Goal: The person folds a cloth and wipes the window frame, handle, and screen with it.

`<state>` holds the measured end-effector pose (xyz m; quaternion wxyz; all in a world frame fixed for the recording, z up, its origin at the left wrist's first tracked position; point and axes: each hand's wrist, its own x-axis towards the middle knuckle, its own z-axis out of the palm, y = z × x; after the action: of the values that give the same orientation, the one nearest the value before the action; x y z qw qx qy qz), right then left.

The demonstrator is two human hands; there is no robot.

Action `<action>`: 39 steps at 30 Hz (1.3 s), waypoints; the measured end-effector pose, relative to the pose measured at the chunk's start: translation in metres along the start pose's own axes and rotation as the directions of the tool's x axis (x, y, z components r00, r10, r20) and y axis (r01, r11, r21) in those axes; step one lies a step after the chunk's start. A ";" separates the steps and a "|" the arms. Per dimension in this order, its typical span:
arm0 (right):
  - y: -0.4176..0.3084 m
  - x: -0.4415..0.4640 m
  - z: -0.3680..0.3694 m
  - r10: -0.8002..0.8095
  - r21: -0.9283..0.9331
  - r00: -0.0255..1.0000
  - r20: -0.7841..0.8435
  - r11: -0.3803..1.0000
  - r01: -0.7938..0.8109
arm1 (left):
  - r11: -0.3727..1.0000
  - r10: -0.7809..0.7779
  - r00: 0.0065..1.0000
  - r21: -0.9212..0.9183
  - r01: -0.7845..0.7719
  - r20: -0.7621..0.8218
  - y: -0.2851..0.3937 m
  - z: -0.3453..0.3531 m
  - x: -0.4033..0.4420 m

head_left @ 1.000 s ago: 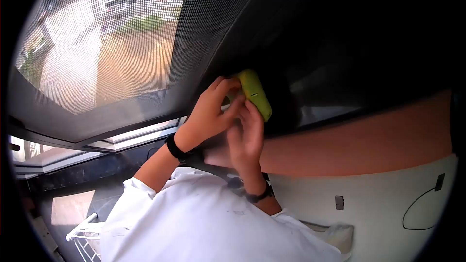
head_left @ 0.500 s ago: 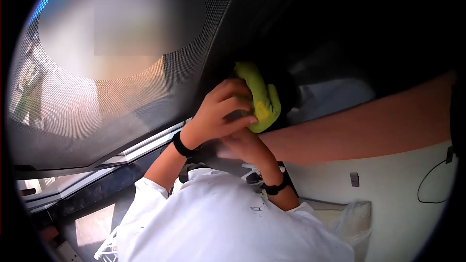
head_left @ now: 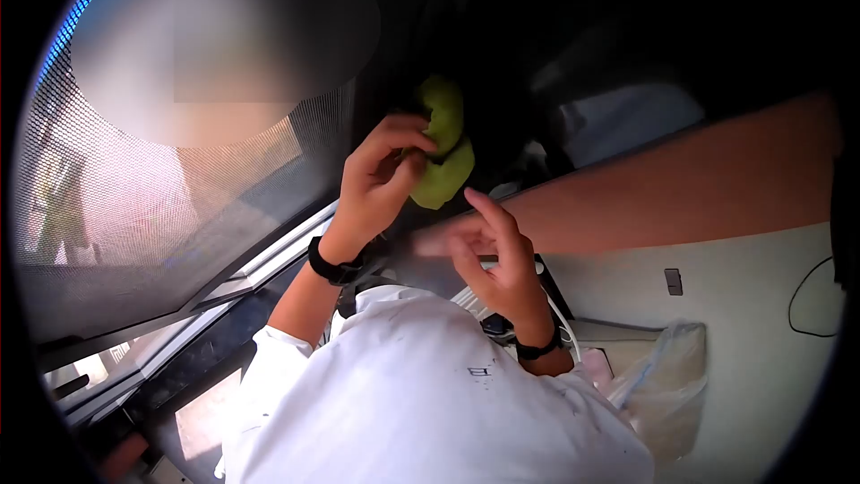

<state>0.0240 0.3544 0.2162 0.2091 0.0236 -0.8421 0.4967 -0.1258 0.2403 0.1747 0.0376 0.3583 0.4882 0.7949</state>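
Note:
My left hand (head_left: 381, 175) has its fingers and thumb pinched on a soft, folded yellow-green item (head_left: 443, 179), which looks like cloth and curves upward in a bent shape. The fingertips cover part of it. Lower and to the right, my right hand (head_left: 503, 264) is apart from the green item, its index finger stretched toward it and nothing visible in the hand. Black bands circle both wrists.
A mesh screen (head_left: 233, 188) fills the left side, above a window frame (head_left: 206, 314). A reddish-brown panel (head_left: 663, 184) crosses the right, over a white wall with a switch (head_left: 674, 281) and a cable (head_left: 791, 305). A plastic bag (head_left: 667, 385) lies below.
The green item and my left hand have moved up and slightly left. My right hand, earlier at the item beside the left, has come away to the lower right. The view has shifted.

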 end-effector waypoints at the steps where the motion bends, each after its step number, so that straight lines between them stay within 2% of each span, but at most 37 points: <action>1: -0.001 0.006 0.006 0.002 -0.001 1.000 -0.009 1.000 -0.002 | 0.999 -0.003 1.000 -0.039 0.004 0.023 0.002 0.004 -0.003; 3: -0.001 0.016 0.009 0.129 -0.192 0.990 -0.053 0.972 -0.137 | 0.997 -0.009 0.998 -0.077 0.013 0.058 0.005 0.012 -0.005; 4: 0.000 0.019 0.008 0.035 -0.382 0.995 -0.093 0.921 -0.068 | 0.989 -0.033 0.999 -0.145 0.038 0.036 0.004 0.014 -0.007; 5: 0.001 0.020 0.005 0.036 -0.385 0.995 -0.095 0.920 -0.070 | 0.975 -0.057 0.998 -0.216 0.058 0.011 0.002 0.015 -0.008; 7: 0.002 0.014 -0.005 0.012 -0.577 0.999 -0.033 0.816 -0.029 | 0.963 -0.056 0.998 -0.262 0.063 0.033 -0.005 0.015 -0.011; 9: -0.006 0.014 -0.008 0.025 -0.553 0.999 -0.032 0.832 -0.038 | 0.951 -0.041 0.998 -0.304 0.055 0.054 -0.008 0.013 -0.011; 11: -0.003 0.009 -0.010 -0.075 -0.620 0.997 0.023 0.781 0.073 | 0.996 0.085 0.978 -0.026 -0.081 0.192 -0.013 0.006 -0.016; 12: -0.004 0.008 -0.013 -0.076 -0.623 0.997 0.022 0.779 0.073 | 0.997 0.030 0.972 -0.081 -0.011 0.233 -0.013 0.003 -0.017; 13: -0.006 0.009 -0.016 -0.113 -0.633 0.993 0.034 0.767 0.110 | 0.996 0.034 0.971 -0.084 -0.015 0.237 -0.012 0.004 -0.017; 15: -0.013 0.012 -0.027 -0.150 -0.642 0.988 0.040 0.753 0.140 | 0.980 0.167 0.953 0.060 -0.188 0.253 -0.007 0.009 -0.013; 16: -0.017 0.015 -0.032 -0.264 -0.686 0.963 0.050 0.692 0.225 | 0.980 0.168 0.952 0.058 -0.189 0.257 -0.009 0.010 -0.013; 17: -0.019 0.017 -0.036 -0.372 -0.727 0.926 0.068 0.617 0.301 | 0.957 0.185 0.935 0.161 -0.242 0.304 -0.011 0.012 -0.014; 18: -0.018 0.020 -0.034 -0.365 -0.731 0.928 0.068 0.615 0.296 | 0.921 0.195 0.917 0.256 -0.293 0.349 -0.014 0.010 -0.015; 19: -0.018 0.024 -0.034 -0.411 -0.738 0.908 0.086 0.586 0.335 | 0.924 0.195 0.916 0.248 -0.291 0.349 -0.013 0.011 -0.016; 20: -0.019 0.025 -0.032 -0.455 -0.745 0.885 0.103 0.554 0.372 | 0.877 0.206 0.910 0.345 -0.335 0.360 -0.012 0.012 -0.016; 21: -0.020 0.023 -0.030 -0.452 -0.753 0.886 0.102 0.547 0.366 | 0.817 0.218 0.902 0.436 -0.377 0.372 -0.010 0.012 -0.015; 22: -0.024 0.018 -0.028 -0.379 -0.735 0.921 0.090 0.599 0.318 | 0.820 0.225 0.899 0.426 -0.383 0.375 -0.007 0.015 -0.014; 23: -0.025 0.016 -0.026 -0.298 -0.715 0.951 0.079 0.649 0.262 | 0.796 0.206 0.910 0.479 -0.370 0.361 -0.004 0.014 -0.013; 27: -0.025 0.015 -0.020 -0.218 -0.697 0.976 0.007 0.699 0.161 | 0.730 0.174 0.944 0.607 -0.315 0.280 -0.003 0.014 -0.013; 29: -0.033 0.019 -0.010 -0.336 -0.677 0.933 -0.132 0.718 0.163 | 0.714 0.195 0.949 0.628 -0.310 0.247 -0.001 0.011 -0.012; 33: -0.052 0.025 0.016 -0.438 -0.697 0.895 -0.086 0.668 0.260 | 0.697 0.280 0.955 0.664 -0.272 0.097 -0.001 0.000 -0.019; 35: -0.056 0.022 0.023 -0.409 -0.703 0.900 -0.153 0.685 0.192 | 0.660 0.346 0.936 0.691 -0.295 0.069 0.004 0.001 -0.020; 38: -0.041 0.015 0.027 -0.463 -0.688 0.863 -0.205 0.695 0.209 | 0.672 0.221 0.973 0.712 -0.201 0.066 0.035 -0.001 -0.019; 39: -0.037 0.012 0.025 -0.489 -0.693 0.842 -0.228 0.689 0.212 | 0.664 0.235 0.970 0.720 -0.202 0.055 0.041 -0.002 -0.019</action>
<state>0.0135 0.3166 0.2405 0.4626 0.0138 -0.8781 0.1211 -0.1014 0.2095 0.1974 -0.2116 0.3830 0.7147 0.5457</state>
